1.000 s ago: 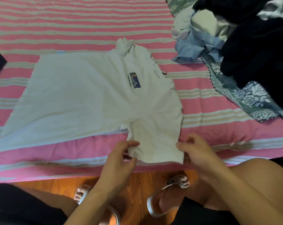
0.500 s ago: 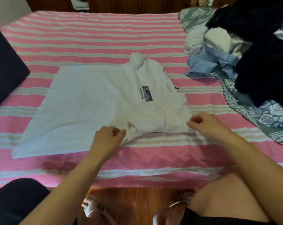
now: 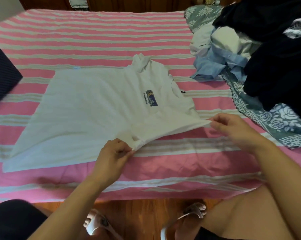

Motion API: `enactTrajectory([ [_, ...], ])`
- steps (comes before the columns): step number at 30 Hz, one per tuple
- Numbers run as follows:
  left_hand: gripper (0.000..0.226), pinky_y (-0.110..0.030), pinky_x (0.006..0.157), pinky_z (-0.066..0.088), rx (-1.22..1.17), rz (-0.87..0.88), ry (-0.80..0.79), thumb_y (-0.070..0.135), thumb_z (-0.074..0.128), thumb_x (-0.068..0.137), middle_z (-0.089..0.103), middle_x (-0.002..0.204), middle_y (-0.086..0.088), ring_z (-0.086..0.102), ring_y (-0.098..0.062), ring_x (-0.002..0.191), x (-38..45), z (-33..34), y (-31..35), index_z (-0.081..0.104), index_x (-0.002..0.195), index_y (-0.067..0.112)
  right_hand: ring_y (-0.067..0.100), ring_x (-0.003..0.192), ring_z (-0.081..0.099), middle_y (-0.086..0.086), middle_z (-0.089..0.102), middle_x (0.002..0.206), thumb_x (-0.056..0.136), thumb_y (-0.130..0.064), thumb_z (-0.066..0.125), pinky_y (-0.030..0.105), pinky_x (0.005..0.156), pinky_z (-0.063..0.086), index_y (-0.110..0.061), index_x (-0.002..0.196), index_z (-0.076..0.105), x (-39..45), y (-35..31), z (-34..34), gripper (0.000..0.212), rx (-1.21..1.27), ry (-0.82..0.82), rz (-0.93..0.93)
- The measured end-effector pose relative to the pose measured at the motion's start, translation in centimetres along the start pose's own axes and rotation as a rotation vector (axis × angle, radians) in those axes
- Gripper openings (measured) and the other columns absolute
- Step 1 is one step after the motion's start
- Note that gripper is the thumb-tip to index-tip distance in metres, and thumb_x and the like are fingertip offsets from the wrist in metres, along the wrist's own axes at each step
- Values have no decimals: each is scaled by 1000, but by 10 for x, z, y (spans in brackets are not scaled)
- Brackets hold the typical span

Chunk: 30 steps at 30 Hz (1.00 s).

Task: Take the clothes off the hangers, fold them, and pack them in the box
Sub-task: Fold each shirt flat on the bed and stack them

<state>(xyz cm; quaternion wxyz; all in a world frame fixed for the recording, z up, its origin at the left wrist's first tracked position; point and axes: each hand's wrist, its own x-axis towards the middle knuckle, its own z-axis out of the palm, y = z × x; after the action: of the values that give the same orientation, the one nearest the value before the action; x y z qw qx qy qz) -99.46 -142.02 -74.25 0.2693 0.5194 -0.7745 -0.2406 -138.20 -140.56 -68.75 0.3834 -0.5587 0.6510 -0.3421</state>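
So the pink striped bed (image 3: 98,37) has the white t-shirt (image 3: 87,111) spread flat across it, unfolded pile of clothes (image 3: 246,49) at the far right. Folding step, I'd say: left hand (image 3: 111,158) and right hand (image 3: 232,129) each pinch the near sleeve's edge, fingers closed on fabric. Next, fold it inward smoothly. No box or hangers visible.

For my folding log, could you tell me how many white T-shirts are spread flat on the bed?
1: the white T-shirt lies mid-bed, both hands pinching its near sleeve. The pile at right may hide others.
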Motion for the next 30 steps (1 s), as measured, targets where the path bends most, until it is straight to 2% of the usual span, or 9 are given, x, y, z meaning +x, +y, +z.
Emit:
enactTrajectory([
  [4,12,-28,70,42,4,219,-75,40,62,89,57,87,20,54,-14,82,-12,-11,4,66,79,34,9,69,58,-5,64,72,96,-14,65,20,65,44,-8,82,63,-13,9,-26,15,-199,-134,-26],
  [8,21,-36,62,46,335,371,-174,39,60,85,58,76,10,57,-23,76,-34,20,15,73,74,27,8,66,59,-12,67,68,90,-22,74,24,64,44,-28,70,65,-14,22,-26,24,-713,-255,93],
  [10,29,-36,65,47,426,273,-159,49,53,84,56,78,10,56,-20,80,-41,33,22,73,77,30,7,73,61,-9,67,75,87,-27,78,31,68,48,-34,68,63,-13,20,-19,25,-802,-238,133],
  [13,24,-29,73,49,212,-58,-102,53,56,94,58,88,13,55,-9,84,-44,39,41,67,93,32,5,84,56,-11,59,95,87,-41,75,28,71,43,-35,90,63,-21,5,-11,14,-699,-87,71],
  [16,20,-13,69,43,-109,-320,-21,47,63,95,60,90,16,58,-1,82,-42,43,61,62,109,33,9,93,59,-12,63,103,91,-48,66,32,79,44,-27,116,66,-23,-7,13,33,-510,51,35],
  [20,17,-8,62,41,-313,-516,-11,37,68,95,67,89,13,63,-2,83,-37,52,71,72,102,23,21,105,59,-2,66,110,97,-49,57,35,85,45,-14,133,60,10,-18,50,50,-609,112,39],
  [25,18,-22,62,45,-364,-584,-19,35,69,94,70,80,-1,63,-11,71,-35,58,73,71,85,19,23,90,60,-6,62,93,97,-42,58,36,77,47,-15,99,61,45,-18,74,27,-499,40,75],
  [27,20,-28,60,45,-393,-628,-22,32,70,94,67,74,-7,58,-14,61,-34,58,72,69,81,16,25,78,58,0,60,79,97,-30,58,34,66,42,-12,83,60,54,-16,70,22,-436,116,81],
  [30,25,-31,52,39,-542,-759,-35,21,69,94,52,54,-5,48,-19,47,-31,56,70,57,76,8,27,75,59,4,62,75,97,-27,58,34,62,39,-9,79,63,59,-16,60,26,-521,183,143],
])
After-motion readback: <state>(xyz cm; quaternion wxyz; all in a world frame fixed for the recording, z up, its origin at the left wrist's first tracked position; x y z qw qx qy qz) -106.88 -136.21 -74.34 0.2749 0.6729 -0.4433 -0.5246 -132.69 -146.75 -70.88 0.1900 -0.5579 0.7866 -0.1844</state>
